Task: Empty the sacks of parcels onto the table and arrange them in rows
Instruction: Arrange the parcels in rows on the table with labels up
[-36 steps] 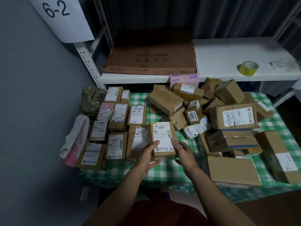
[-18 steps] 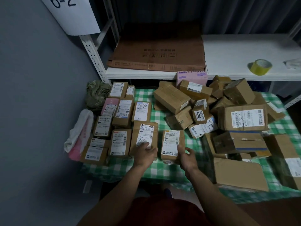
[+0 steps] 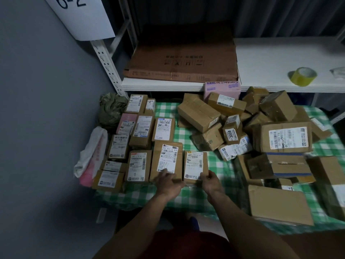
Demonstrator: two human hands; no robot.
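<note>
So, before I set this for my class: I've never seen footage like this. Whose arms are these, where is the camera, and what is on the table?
No machine here: a person works bare-handed, and the one picture comes from a camera worn on their head, looking down. The table, covered in green checks, holds labelled cardboard parcels: neat rows on the left, a jumbled pile on the right. The right hand grips the near corner of a small parcel ending the front row; the left hand rests on the larger parcel beside it.
</note>
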